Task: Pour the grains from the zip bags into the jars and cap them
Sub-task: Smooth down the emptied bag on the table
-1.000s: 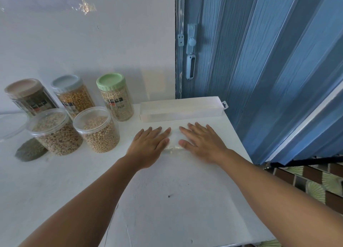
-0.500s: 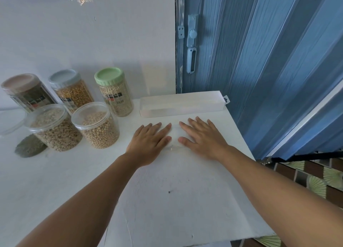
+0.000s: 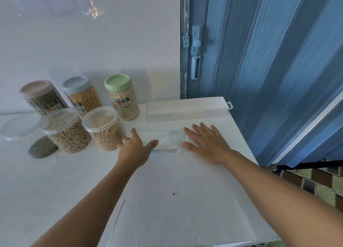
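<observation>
An empty clear zip bag [image 3: 169, 141] lies flat on the white table [image 3: 167, 200]. My right hand [image 3: 206, 143] presses flat on its right end, fingers straight. My left hand [image 3: 134, 147] hovers at the bag's left end beside the open jar of round pale beans [image 3: 104, 129], fingers spread. A second open jar of pale grains [image 3: 65, 130] stands left of it. Behind stand three capped jars: green cap [image 3: 121, 96], blue-grey cap [image 3: 82, 94], beige cap [image 3: 41, 96].
A long white box [image 3: 186, 108] lies at the table's back edge. A clear lid [image 3: 17, 125] and a dark green pile [image 3: 42, 147] sit at the far left. A blue folding door [image 3: 259, 61] stands to the right, past the table's edge.
My left hand has slid left off the bag toward the bean jar and spread its fingers. The right hand stays flat on the bag.
</observation>
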`<state>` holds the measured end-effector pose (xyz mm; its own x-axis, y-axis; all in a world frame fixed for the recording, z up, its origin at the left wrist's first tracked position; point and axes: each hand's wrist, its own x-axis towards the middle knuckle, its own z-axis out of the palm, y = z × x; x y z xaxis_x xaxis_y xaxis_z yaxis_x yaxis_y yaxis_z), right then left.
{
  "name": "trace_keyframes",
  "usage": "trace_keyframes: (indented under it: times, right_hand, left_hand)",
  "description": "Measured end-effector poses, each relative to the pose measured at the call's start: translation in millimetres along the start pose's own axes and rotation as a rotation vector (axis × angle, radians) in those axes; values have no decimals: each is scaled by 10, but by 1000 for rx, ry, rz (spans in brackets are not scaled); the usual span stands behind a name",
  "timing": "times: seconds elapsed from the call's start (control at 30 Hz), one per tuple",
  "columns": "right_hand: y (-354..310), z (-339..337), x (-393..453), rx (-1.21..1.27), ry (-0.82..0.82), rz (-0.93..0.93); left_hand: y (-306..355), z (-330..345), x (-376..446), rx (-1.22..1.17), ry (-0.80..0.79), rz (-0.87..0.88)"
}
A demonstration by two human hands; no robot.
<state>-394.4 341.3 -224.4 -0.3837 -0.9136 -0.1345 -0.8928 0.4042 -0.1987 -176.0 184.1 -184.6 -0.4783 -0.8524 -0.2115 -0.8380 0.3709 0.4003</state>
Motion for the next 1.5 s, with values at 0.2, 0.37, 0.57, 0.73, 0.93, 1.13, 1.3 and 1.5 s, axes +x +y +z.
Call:
trace_keyframes:
  times: [0.2, 0.37, 0.57, 0.73, 0.93, 1.13, 1.3, 1.5]
  right_hand:
    - [-43, -59, -86, 107, 54, 84]
    - [-37, -169, -190, 301, 303, 545]
    - [1, -187, -212, 506, 159, 635]
    - [86, -251, -219, 690, 167, 648]
    - [31, -220, -188, 768, 224, 687]
    - [-46, -298, -288, 1062, 245, 738]
    - [62, -267, -305, 1334, 425, 718]
    - [70, -676, -227, 1284, 629, 650]
  left_hand:
    - [36, -62, 31, -157, -63, -62]
    - [54, -99, 72, -304, -87, -95]
    - [98, -121, 42, -491, -109, -179]
    - [199, -157, -1, -566, -129, -131]
    - [145, -212, 3, -892, -188, -241]
    - [144, -235, 82, -1094, -189, -281]
    - [169, -273, 210, -1204, -142, -167]
    - [363, -439, 421, -1299, -86, 8]
